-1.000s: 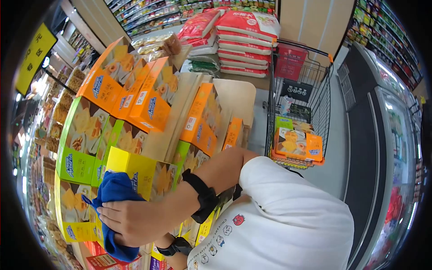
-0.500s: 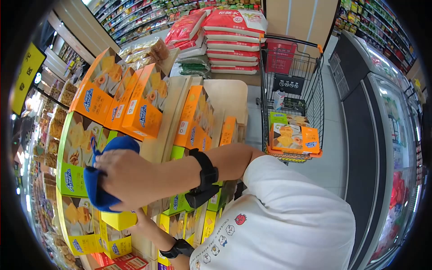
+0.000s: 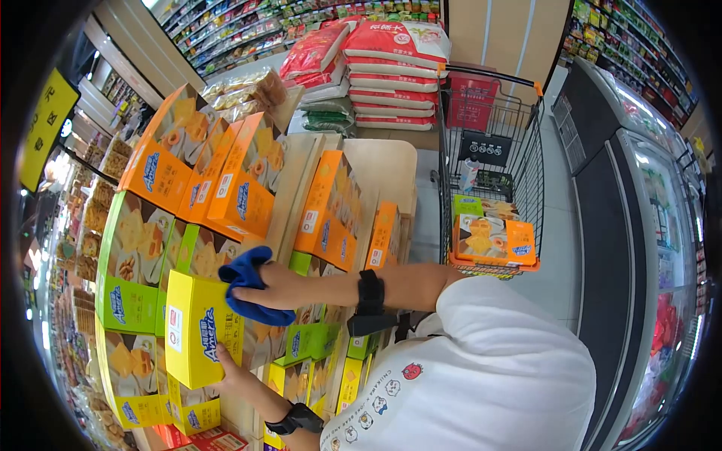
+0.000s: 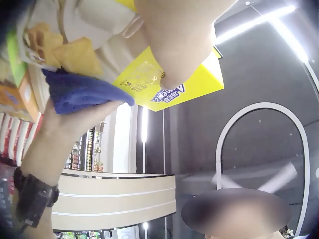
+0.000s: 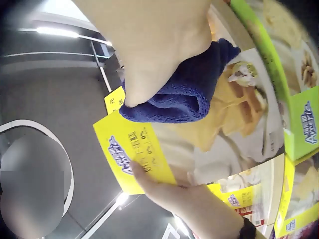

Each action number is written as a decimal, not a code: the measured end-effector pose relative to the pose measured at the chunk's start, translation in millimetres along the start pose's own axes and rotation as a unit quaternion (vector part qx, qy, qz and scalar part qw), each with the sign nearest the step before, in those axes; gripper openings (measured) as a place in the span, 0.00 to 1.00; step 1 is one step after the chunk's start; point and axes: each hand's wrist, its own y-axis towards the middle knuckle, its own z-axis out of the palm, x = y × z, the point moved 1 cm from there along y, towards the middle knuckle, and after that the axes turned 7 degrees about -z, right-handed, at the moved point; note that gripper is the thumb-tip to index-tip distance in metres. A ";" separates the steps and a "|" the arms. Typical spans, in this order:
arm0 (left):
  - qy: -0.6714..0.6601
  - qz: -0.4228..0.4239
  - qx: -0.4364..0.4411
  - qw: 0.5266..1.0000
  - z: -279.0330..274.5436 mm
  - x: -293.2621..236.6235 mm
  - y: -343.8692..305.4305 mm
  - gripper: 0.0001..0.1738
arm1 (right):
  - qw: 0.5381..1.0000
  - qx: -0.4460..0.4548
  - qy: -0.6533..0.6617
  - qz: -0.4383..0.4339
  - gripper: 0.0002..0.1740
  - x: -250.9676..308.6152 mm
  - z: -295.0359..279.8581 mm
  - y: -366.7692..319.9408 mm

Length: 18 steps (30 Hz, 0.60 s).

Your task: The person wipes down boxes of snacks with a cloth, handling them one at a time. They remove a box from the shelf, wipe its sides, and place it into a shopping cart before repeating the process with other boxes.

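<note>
My left hand (image 3: 232, 370) grips a yellow biscuit box (image 3: 197, 323) from below, its thumb on the printed end. The box is tilted in front of the stacked boxes. In my right hand (image 3: 274, 289) is a bunched dark blue cloth (image 3: 252, 279), beside the box's upper right edge. The right wrist view has the cloth (image 5: 184, 94) against the box's picture side, under my right hand (image 5: 154, 55), while the left thumb lies on the yellow end (image 5: 134, 159). In the left wrist view, my left hand (image 4: 174, 45) is on the box (image 4: 199, 82), near the cloth (image 4: 82, 92).
Orange boxes (image 3: 154, 174) and green boxes (image 3: 131, 301) stand stacked behind, with yellow ones (image 3: 135, 406) lower down. A cart (image 3: 492, 259) holding boxes and a bottle is at the right, beside a freezer (image 3: 602, 195). Rice sacks (image 3: 395, 83) are piled at the back.
The cloth in my right hand first moved upward over the box, then right to its upper right edge. The yellow box dipped, then came up with its printed end in view.
</note>
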 end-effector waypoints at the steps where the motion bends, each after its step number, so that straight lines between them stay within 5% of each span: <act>1: -0.002 0.011 0.004 1.000 -2.4 5.9 2.8 0.35 | 0.999 -0.004 0.012 0.038 0.36 -13.0 1.2 -5.6; 6: -0.012 -0.014 0.019 1.000 -3.5 4.6 -8.1 0.35 | 0.978 -0.023 0.139 0.152 0.38 -20.7 -5.5 -18.8; 10: -0.039 0.001 0.024 0.999 -8.6 18.5 -15.9 0.32 | 0.972 -0.043 0.120 0.199 0.32 -21.6 -2.0 -18.8; 12: -0.056 -0.005 0.029 0.998 -7.3 13.9 -19.4 0.30 | 0.976 -0.090 0.069 0.188 0.30 -16.3 0.4 -19.6; 14: -0.057 0.047 0.047 0.996 -6.4 7.8 -24.1 0.30 | 0.972 -0.091 0.158 0.146 0.26 -19.7 3.5 -15.5; 18: -0.042 0.061 0.083 0.994 -9.8 4.0 -33.9 0.31 | 0.957 -0.087 0.274 -0.035 0.21 66.9 -14.9 -9.1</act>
